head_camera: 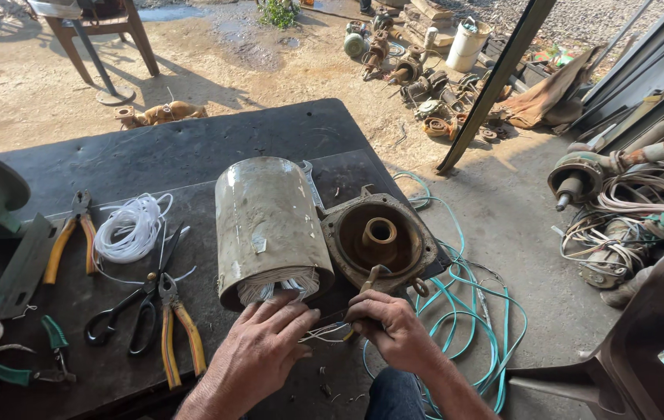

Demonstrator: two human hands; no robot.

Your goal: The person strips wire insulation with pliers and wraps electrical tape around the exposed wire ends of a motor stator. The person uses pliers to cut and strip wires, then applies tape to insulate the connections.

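Motor stator (270, 229) lies on its side mid-bench, long axis running away from us, open winding end toward our hands. Our left hand (258, 350) has fingers spread on the white winding wires (277, 284) at its mouth, touching; right hand (390, 327), closed round a thin tool w/ wire strands, sits just right of that opening. Left is nearer; rusty end cover (379, 241) beside stator, pliers (180, 330) & scissors (134, 307) further left.
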